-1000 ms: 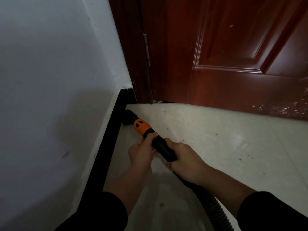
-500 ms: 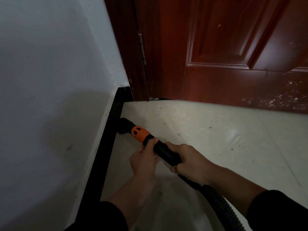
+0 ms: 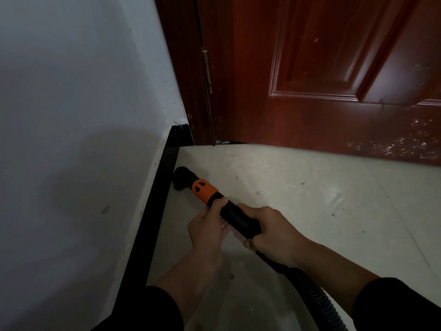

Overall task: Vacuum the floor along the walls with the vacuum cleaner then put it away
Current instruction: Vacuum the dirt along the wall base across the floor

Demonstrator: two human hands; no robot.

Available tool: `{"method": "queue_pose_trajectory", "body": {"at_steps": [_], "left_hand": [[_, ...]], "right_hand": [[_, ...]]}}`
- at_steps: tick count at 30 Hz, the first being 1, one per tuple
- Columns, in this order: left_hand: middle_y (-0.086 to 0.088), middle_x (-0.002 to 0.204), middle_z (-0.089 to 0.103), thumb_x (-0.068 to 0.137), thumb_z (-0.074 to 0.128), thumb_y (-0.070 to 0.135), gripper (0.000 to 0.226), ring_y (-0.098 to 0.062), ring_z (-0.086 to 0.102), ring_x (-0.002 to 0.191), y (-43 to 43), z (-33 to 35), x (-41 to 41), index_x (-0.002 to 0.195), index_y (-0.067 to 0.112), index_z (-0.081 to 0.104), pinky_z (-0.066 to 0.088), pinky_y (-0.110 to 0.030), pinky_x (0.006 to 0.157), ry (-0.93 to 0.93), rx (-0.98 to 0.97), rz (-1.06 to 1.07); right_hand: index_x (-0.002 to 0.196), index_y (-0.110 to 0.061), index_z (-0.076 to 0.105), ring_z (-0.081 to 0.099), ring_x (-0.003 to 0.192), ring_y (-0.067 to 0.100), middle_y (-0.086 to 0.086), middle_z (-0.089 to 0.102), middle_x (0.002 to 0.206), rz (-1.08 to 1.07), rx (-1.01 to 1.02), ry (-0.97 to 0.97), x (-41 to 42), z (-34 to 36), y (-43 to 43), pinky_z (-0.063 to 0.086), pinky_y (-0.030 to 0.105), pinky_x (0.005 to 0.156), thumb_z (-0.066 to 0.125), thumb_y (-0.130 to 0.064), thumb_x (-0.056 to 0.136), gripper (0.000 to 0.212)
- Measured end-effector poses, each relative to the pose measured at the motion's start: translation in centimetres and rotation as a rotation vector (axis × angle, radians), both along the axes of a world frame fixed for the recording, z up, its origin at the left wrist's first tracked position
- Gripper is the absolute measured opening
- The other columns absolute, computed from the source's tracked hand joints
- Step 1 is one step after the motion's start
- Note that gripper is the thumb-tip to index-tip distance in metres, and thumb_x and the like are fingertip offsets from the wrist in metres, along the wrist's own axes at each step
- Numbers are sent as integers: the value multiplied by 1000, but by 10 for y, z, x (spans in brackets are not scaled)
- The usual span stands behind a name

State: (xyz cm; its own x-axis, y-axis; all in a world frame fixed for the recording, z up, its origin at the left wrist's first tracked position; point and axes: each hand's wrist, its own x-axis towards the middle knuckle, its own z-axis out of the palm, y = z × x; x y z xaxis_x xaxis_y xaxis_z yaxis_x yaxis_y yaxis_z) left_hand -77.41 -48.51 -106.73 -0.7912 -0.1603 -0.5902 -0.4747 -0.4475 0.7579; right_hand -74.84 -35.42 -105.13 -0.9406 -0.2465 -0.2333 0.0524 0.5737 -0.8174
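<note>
Pale floor (image 3: 298, 199) meets a black skirting (image 3: 152, 211) under a white wall (image 3: 71, 115), near a red door (image 3: 334, 68). Wall-edge vacuuming is underway: the nozzle (image 3: 182, 179) touches the skirting. Left hand (image 3: 206, 229) and right hand (image 3: 272, 231) wrap their fingers around the wand (image 3: 238, 218), hose (image 3: 317, 292) trailing behind. Next, probably slide along the skirting, keeping contact.

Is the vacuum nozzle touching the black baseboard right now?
Cannot tell. In the head view the black nozzle sits right against the black baseboard, but both are dark and merge, so no contact or gap shows.
</note>
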Motion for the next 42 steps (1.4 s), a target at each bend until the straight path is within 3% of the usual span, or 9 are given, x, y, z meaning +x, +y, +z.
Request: {"method": "queue_pose_trajectory", "body": {"at_steps": [4, 9, 11, 19, 25, 28, 31, 36, 42], "left_hand": [[2, 84, 77, 83, 73, 21, 15, -7, 72, 75, -8, -8, -23, 96, 12, 73, 56, -19, 58, 26, -49, -132], [6, 84, 76, 84, 73, 23, 13, -8, 71, 80, -5, -12, -45, 95, 16, 70, 55, -19, 58, 37, -79, -182], [4, 90, 74, 85, 72, 23, 13, -11, 69, 87, 2, -13, -50, 96, 17, 70, 56, -20, 59, 39, -75, -203], [-1, 107, 70, 85, 71, 22, 24, -16, 68, 97, 47, -22, -47, 107, 11, 68, 58, -21, 65, 38, -16, -270], [-1, 107, 71, 84, 72, 23, 24, -15, 70, 94, 77, -24, -36, 106, 13, 68, 58, -23, 68, 37, 7, -333], [0, 107, 70, 85, 71, 25, 20, -16, 69, 96, 87, -25, -30, 103, 16, 67, 58, -23, 67, 44, 11, -362], [0, 108, 70, 86, 71, 25, 21, -16, 68, 99, 96, -26, -24, 104, 16, 67, 58, -23, 67, 30, 24, -393], [-2, 109, 72, 84, 73, 24, 26, -17, 69, 99, 108, -26, -11, 107, 13, 68, 59, -25, 73, 30, 57, -446], [-3, 94, 76, 83, 73, 20, 20, -12, 73, 83, 121, -21, 7, 100, 10, 70, 58, -23, 65, -6, 54, -506]], "right_hand": [[114, -15, 61, 62, 72, 24, 10, 67, 84, -57, -6, 95, -9, -7, -8, 47, 31, 59, 57, 6, 75, 44], [103, -24, 55, 55, 62, 9, 0, 62, 76, -113, -3, 151, -22, -16, -8, 38, 14, 52, 58, 5, 77, 38], [103, -23, 54, 53, 60, 7, -2, 59, 73, -132, 14, 162, -24, -19, -5, 37, 14, 50, 58, 3, 79, 36], [135, -20, 45, 56, 72, 17, 5, 57, 84, -209, 159, 193, -9, -20, 32, 35, 13, 52, 63, -2, 80, 61], [132, -22, 46, 52, 63, 12, 2, 52, 77, -266, 186, 179, 12, -17, 61, 38, 15, 49, 63, -4, 80, 58], [131, -22, 46, 55, 65, 15, 4, 55, 79, -291, 193, 164, 20, -15, 70, 43, 21, 52, 64, -5, 79, 58], [132, -23, 45, 53, 64, 13, 2, 53, 78, -309, 218, 156, 29, -13, 77, 38, 16, 49, 65, -6, 79, 59], [122, -25, 48, 53, 65, 18, 3, 52, 74, -338, 250, 146, 48, -9, 91, 40, 22, 51, 63, -4, 76, 53], [118, -28, 52, 55, 60, 19, 3, 57, 70, -361, 257, 104, 70, -5, 107, 42, 23, 50, 62, 1, 72, 55]]}}
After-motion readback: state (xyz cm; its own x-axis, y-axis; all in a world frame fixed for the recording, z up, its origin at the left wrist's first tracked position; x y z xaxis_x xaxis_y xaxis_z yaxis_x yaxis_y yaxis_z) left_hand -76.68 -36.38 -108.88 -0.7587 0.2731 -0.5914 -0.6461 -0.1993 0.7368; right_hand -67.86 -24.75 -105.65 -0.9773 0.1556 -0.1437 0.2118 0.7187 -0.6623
